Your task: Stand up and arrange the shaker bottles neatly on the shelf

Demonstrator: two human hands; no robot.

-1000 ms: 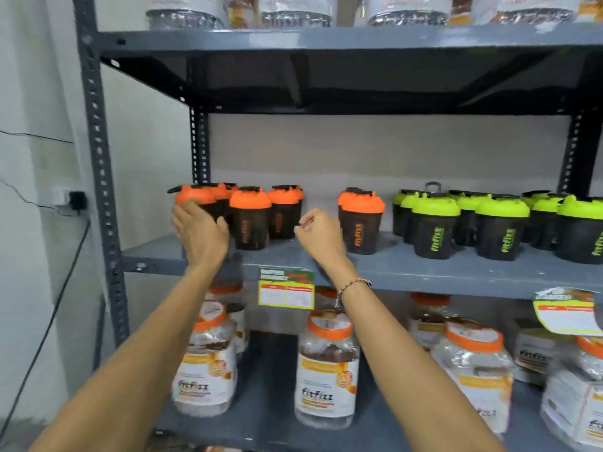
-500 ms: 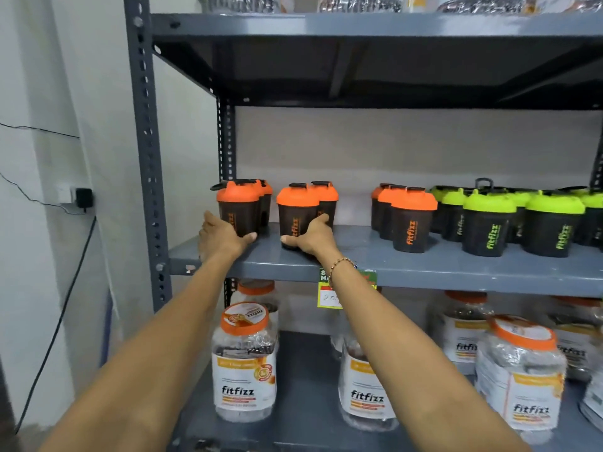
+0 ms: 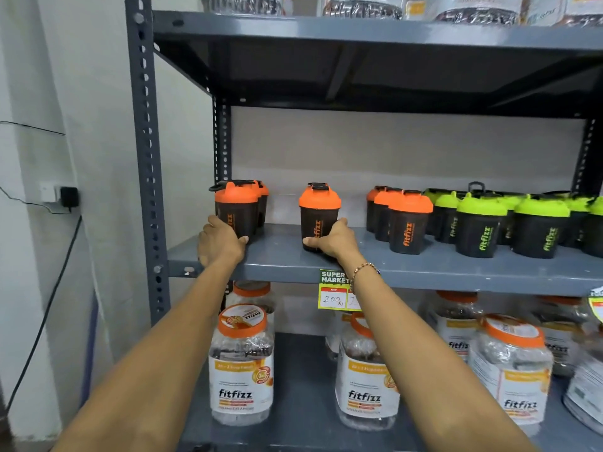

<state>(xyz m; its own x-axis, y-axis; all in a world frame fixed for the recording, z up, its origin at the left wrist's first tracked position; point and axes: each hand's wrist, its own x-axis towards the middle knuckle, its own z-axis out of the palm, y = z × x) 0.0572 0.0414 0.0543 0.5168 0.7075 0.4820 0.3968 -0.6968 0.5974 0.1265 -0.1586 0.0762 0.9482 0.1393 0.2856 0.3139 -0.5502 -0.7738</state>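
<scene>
Black shaker bottles stand upright on the grey middle shelf (image 3: 284, 252). My left hand (image 3: 219, 243) grips the base of the leftmost orange-lidded shaker (image 3: 235, 208), which has another orange one close behind it. My right hand (image 3: 332, 240) wraps the bottom of a lone orange-lidded shaker (image 3: 319, 214) in the middle. Further right stands a tight group of three orange-lidded shakers (image 3: 408, 220), then several green-lidded shakers (image 3: 479, 226) running to the right edge.
A grey upright post (image 3: 146, 158) bounds the shelf on the left, with the upper shelf (image 3: 359, 31) overhead. Large clear fitfizz jars (image 3: 241, 363) fill the shelf below. A yellow price tag (image 3: 333, 290) hangs from the shelf lip. A wall socket with a plug (image 3: 67, 195) is at the left.
The view has shifted left and closer. My right hand has slid its shaker out of the pair, so it now stands alone. My left hand stays on the leftmost shaker.
</scene>
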